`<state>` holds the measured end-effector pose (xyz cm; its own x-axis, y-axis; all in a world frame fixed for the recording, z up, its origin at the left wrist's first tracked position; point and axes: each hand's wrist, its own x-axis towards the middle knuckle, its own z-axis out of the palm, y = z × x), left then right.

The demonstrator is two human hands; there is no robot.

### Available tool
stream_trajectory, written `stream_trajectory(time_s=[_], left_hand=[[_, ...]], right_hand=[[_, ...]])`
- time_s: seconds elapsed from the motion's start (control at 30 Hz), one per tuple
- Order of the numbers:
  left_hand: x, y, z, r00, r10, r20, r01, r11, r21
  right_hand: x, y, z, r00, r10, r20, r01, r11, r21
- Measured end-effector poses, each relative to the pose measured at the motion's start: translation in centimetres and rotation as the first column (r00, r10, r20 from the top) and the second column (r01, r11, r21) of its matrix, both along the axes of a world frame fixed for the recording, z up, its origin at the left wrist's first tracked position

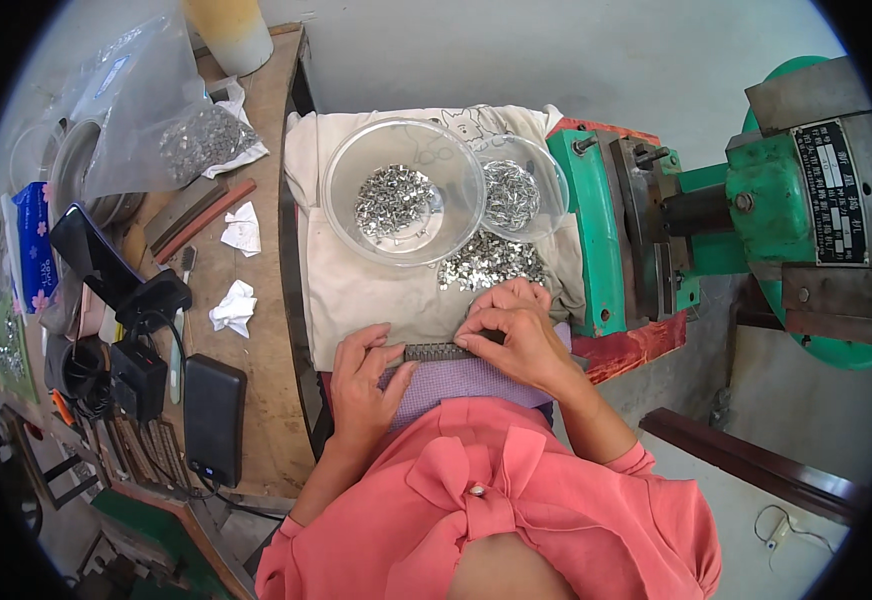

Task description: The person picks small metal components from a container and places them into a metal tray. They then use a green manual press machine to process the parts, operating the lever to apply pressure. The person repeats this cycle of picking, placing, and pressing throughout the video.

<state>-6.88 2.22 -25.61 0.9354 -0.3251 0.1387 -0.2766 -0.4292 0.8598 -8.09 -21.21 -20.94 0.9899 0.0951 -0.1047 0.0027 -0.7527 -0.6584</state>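
A narrow dark metal strip (434,352) with a row of small slots or parts along it lies across my lap, on a purple cloth (446,386). My left hand (364,372) pinches its left end between thumb and fingers. Over the right end, my right hand (518,332) has its fingertips bent together; a dark piece (494,337) shows under them, and whether it belongs to the strip I cannot tell. Just beyond my right hand is a pile of small shiny metal pieces (491,262). A large clear tub (341,225) and a smaller clear bowl (556,195) hold more such pieces.
A beige cloth (341,295) lies under the containers. To the right stands a green press machine (771,205). The wooden table (268,400) at left bears a phone on a stand (101,255), a black power bank (214,420), crumpled tissues (234,307) and a plastic bag (146,110).
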Motion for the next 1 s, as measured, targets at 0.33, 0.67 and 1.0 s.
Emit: stream_trajectory(time_s=[0.33, 0.67, 1.0], left_hand=[[0.1, 0.0, 0.2, 1.000, -0.014, 0.006, 0.014, 1.000, 0.005], [0.1, 0.0, 0.2, 1.000, -0.016, -0.003, 0.017, 1.000, 0.018], [0.1, 0.1, 0.2, 1.000, -0.021, -0.013, 0.021, 1.000, 0.017]], right_hand=[[-0.2, 1.0, -0.3, 0.996, 0.023, 0.084, -0.017, 0.997, -0.074], [-0.2, -1.4, -0.4, 0.958, -0.100, 0.267, 0.137, 0.983, -0.122], [-0.2, 0.4, -1.2, 0.930, -0.091, 0.357, 0.182, 0.956, -0.229]])
